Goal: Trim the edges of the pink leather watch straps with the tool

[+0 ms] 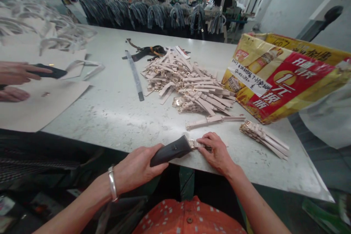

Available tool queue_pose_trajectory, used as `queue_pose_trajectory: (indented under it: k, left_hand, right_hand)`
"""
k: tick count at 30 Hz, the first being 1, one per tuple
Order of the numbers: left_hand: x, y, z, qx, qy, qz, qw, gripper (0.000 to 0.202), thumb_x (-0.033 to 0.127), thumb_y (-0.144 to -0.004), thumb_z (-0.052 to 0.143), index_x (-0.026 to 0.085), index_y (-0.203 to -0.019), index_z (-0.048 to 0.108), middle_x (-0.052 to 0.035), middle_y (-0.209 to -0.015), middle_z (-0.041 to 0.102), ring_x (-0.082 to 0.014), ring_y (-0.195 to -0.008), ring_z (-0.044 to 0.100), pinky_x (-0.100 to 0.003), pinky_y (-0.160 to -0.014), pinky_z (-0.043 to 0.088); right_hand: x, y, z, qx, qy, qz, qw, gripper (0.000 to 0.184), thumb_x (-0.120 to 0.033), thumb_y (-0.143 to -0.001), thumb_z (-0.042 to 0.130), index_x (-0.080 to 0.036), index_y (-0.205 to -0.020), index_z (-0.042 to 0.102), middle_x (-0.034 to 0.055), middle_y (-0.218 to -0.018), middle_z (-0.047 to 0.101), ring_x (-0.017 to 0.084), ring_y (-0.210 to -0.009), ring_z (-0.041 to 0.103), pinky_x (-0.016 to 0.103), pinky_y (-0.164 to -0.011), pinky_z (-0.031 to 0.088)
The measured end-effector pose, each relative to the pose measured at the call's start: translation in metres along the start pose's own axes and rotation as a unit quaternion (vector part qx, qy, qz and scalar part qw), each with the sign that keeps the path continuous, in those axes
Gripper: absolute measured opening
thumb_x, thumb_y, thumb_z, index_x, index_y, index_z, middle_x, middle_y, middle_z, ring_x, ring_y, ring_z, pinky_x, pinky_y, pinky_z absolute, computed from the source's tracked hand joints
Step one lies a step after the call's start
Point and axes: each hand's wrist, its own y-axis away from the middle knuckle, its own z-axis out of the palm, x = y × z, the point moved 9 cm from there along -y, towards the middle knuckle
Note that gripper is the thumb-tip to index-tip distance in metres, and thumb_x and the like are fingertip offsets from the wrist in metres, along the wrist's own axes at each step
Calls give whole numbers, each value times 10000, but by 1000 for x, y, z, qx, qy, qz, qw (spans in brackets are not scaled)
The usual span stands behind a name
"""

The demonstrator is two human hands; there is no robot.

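Note:
My left hand (144, 166) is wrapped around a black elongated handheld piece (172, 150) with a flared end and a small stud on top; I cannot make out its exact kind. That flared end meets the gold buckle of a pale buckle strap (199, 144) near the table's front edge. Thumb and fingers of my right hand (216, 153) pinch this strap just right of the buckle. Beyond my hands another pale buckle strap (214, 121) lies alone. Behind it is a large heap of similar straps (189, 84) with gold buckles.
A bundle of straps (264, 139) lies at right, before a yellow and red carton (285, 76). A grey strip (134, 75) and dark straps (149, 52) lie left of the heap. At far left, a co-worker's hands (16, 76) hold a dark object over pale sheets (52, 106).

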Motion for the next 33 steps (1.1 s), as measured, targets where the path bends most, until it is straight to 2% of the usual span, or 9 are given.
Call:
queue_pose_trajectory:
  k: [5, 9, 15, 19, 22, 27, 33]
  left_hand:
    - [6, -4, -4, 0, -7, -5, 1000, 245, 413, -773, 475, 244, -910, 588, 18, -678, 597, -158, -622, 565, -222, -547, 359]
    - [7, -5, -8, 12, 7, -11, 1000, 222, 397, -779, 459, 234, -874, 577, 23, -664, 595, -151, -607, 560, -221, -539, 351]
    - [1, 3, -9, 13, 19, -15, 1000, 251, 424, -776, 458, 234, -885, 580, 26, -672, 598, -153, -613, 558, -224, -543, 358]
    - [0, 12, -10, 11, 21, -15, 1000, 278, 448, -791, 454, 254, -954, 569, 27, -704, 612, -157, -630, 567, -226, -558, 369]
    - [5, 14, -7, 4, 8, -12, 1000, 283, 452, -789, 461, 260, -964, 573, 22, -699, 612, -163, -633, 570, -227, -562, 370]
    - [15, 4, -4, 6, -20, -1, 1000, 249, 412, -774, 480, 252, -929, 591, 3, -690, 618, -170, -627, 583, -230, -550, 355]
    - [6, -8, -6, 4, -40, -12, 999, 231, 412, -767, 478, 245, -874, 595, -2, -675, 623, -169, -601, 584, -233, -530, 342]
  right_hand:
    - [-2, -1, 0, 6, 3, -13, 1000, 223, -242, -798, 582, -247, -1010, 650, 44, -869, 576, 184, -842, 504, 331, -749, 403]
    - [-11, -1, 0, -2, 21, -42, 999, 230, -200, -828, 534, -253, -1028, 634, 51, -936, 577, 192, -893, 493, 332, -760, 388]
    - [-20, -2, 9, -50, 123, -80, 988, 314, -179, -858, 489, -335, -1111, 593, 36, -887, 551, 178, -817, 451, 301, -684, 326]
    - [-24, -5, 16, -88, 147, -80, 982, 367, -193, -865, 489, -372, -1181, 539, 28, -828, 519, 167, -768, 436, 281, -649, 300]
    - [-29, -8, 17, -113, 134, -70, 982, 352, -192, -877, 466, -360, -1177, 541, 25, -805, 510, 160, -769, 446, 271, -652, 310]
    - [-31, -7, 13, -126, 69, -60, 988, 233, -185, -841, 512, -271, -1023, 630, 28, -831, 545, 165, -823, 474, 274, -710, 364]
    - [-5, -2, 5, -38, -34, -2, 999, 325, -170, -733, 624, -224, -1053, 614, 38, -894, 608, 186, -869, 520, 317, -773, 418]
